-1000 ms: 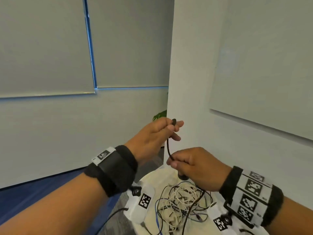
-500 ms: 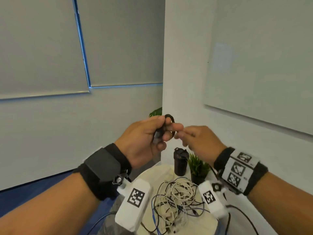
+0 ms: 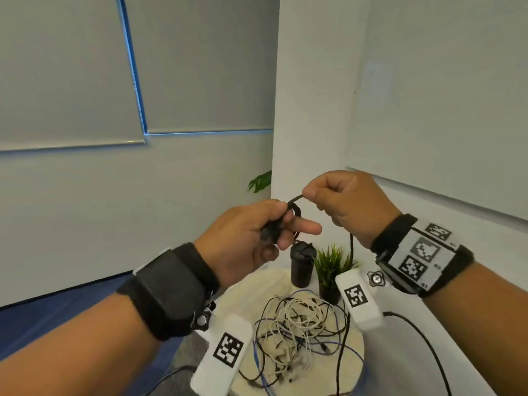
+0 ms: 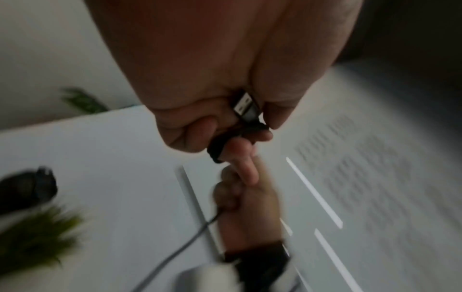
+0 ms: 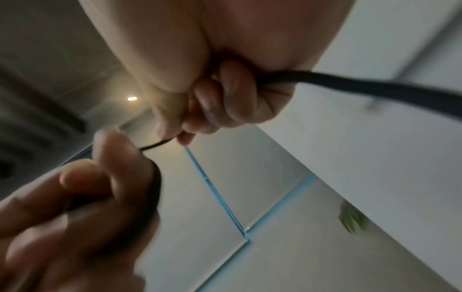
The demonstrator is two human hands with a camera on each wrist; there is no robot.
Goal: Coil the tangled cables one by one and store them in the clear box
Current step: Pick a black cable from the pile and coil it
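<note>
Winding the black USB cable [image 3: 351, 247]: left hand [image 3: 251, 238] grips plug and first loops, right hand [image 3: 345, 201] pinches the feed at 1 o'clock. Barely started tbh, whole tangled pile [image 3: 297, 330] at 6 o'clock untouched, no clear box in view.

Soft, even daylight fills the head view, with a blue glow edging the blinds [image 3: 68, 67] and lines bowing at the frame's edges. Both wrist views are dim and motion-smeared; a ceiling lamp [image 5: 132, 98] flares warm.

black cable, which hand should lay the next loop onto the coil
Right. The right hand pinches the free run of the black cable beside the coil, while the left hand is busy holding the coil and its USB plug.
</note>
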